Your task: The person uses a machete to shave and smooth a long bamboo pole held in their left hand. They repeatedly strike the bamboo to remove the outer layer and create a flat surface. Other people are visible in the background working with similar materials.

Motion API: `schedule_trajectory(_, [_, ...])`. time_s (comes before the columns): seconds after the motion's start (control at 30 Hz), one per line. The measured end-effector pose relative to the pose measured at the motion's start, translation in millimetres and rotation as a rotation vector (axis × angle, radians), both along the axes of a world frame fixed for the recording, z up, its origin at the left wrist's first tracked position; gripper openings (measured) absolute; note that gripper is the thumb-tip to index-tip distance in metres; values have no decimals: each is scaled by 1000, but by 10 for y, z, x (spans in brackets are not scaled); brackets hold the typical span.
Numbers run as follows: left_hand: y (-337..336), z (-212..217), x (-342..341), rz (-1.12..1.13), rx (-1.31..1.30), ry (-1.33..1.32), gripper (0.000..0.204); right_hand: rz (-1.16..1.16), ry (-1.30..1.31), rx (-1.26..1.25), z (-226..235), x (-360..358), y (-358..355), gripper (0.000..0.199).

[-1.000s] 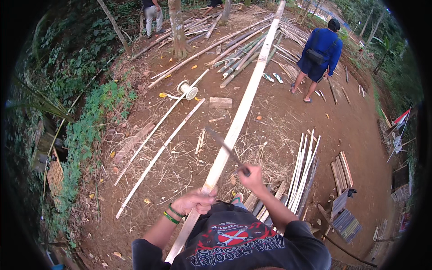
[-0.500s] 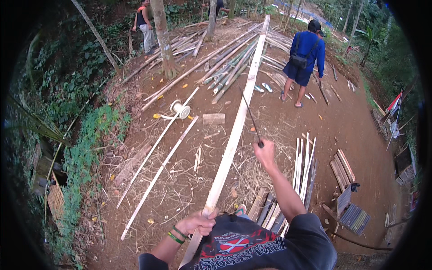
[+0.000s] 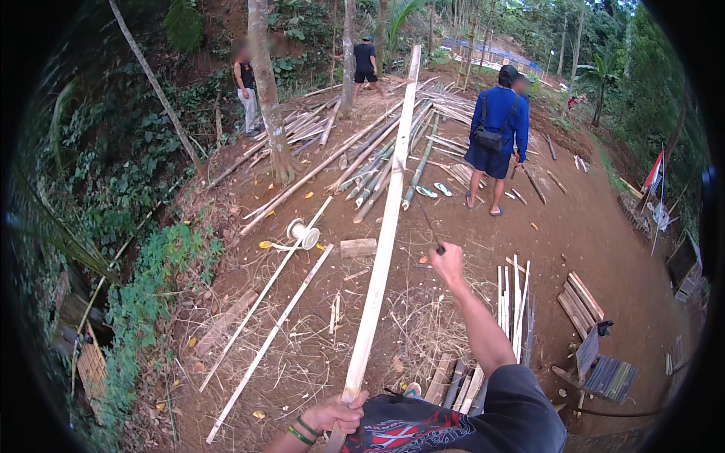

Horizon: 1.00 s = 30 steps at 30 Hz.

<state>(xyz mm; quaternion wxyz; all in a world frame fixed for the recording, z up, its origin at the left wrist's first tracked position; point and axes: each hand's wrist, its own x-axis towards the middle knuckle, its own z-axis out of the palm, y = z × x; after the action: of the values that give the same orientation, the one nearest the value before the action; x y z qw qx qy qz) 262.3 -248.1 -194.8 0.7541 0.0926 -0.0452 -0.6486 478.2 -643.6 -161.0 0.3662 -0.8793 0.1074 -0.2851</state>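
Near the bottom of the head view, my left hand (image 3: 333,416) is wrapped round the near end of a long pale bamboo slat (image 3: 376,283). The slat runs away from me toward the top middle, with a node about halfway along. My right hand (image 3: 448,266), arm stretched forward, grips the dark handle of a long, thin-bladed knife (image 3: 430,223). Its blade is blurred, points up and away, and appears just right of the slat. Two more slats (image 3: 272,337) lie on the ground to the left, the nearest things on that side.
Bamboo poles (image 3: 370,162) are heaped ahead near tree trunks. A person in blue (image 3: 498,124) stands ahead right; two others are farther back. A white spool (image 3: 303,234), a wooden block (image 3: 358,248), shavings and upright-looking strips (image 3: 513,302) lie around. Greenery borders the left.
My view has tilted up, so the scene sits lower. The knife's blade has moved from across the slat to its right. The person in blue has straightened slightly.
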Motion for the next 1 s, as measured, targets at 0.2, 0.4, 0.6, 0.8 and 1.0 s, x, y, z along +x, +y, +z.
schedule_trajectory(0.2, [-29, 68, 133, 26, 199, -169, 23, 168, -29, 230, -344, -380, 468, 26])
schedule_trajectory(0.4, [7, 258, 252, 233, 658, -584, 21, 298, 193, 324, -820, -1264, 992, 24])
schedule_trajectory(0.6, [-100, -128, 228, 429, 1109, -1202, 29, 398, 324, 687, -952, -1467, 1238, 38])
schedule_trajectory(0.8, [-292, -172, 156, 578, 1457, -1488, 37, 354, 315, 679, -863, -1156, 1634, 29])
schedule_trajectory(1.0, [-303, -198, 128, 655, 1688, -1622, 38, 320, 263, 1052, -830, -1225, 1754, 22])
